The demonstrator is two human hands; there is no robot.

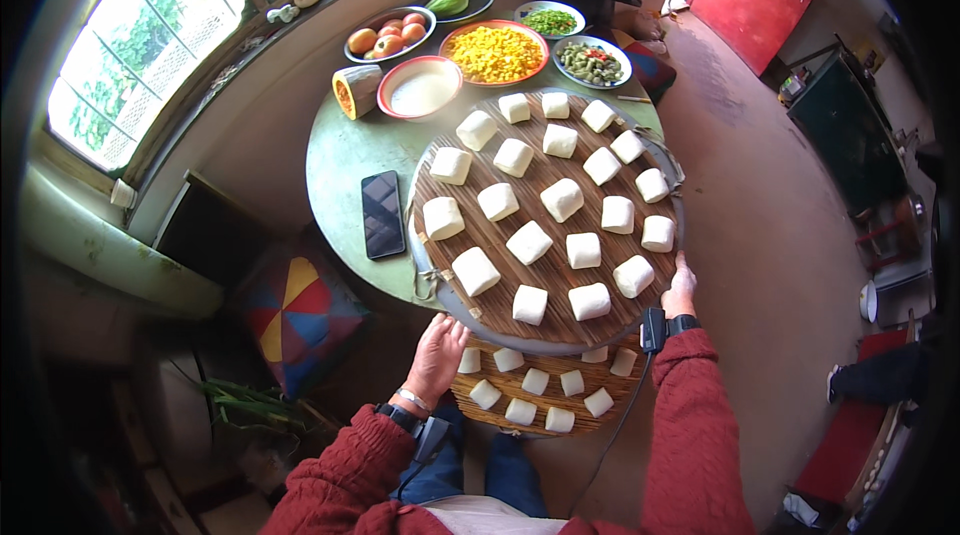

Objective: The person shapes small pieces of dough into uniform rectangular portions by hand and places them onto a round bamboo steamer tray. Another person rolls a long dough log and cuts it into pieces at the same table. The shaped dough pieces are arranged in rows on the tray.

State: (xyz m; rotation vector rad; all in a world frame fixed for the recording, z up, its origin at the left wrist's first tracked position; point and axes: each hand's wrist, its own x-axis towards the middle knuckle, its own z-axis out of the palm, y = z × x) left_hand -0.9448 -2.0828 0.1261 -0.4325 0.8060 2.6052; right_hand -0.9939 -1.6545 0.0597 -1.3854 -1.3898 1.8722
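Note:
A round tray of dark slats (pixel 517 272) with a pale rim carries several white dough pieces (pixel 562 199) and lies over the near right part of a round green table (pixel 337 160). My right hand (pixel 679 286) is at the tray's right rim, its grip partly hidden. My left hand (pixel 441 355) is beside the near left rim, palm up, fingers apart; whether it touches the rim is unclear. Below, partly covered by the upper tray, a second slatted tray (pixel 510 398) holds more white dough pieces (pixel 520 411).
A black phone (pixel 383 215) lies left of the upper tray. Behind it stand a cut pumpkin (pixel 357 90), a bowl of white powder or liquid (pixel 420 87), a bowl of yellow pieces (pixel 494 53) and a bowl of tomatoes (pixel 388 35). A person's leg (pixel 877 382) shows at the right.

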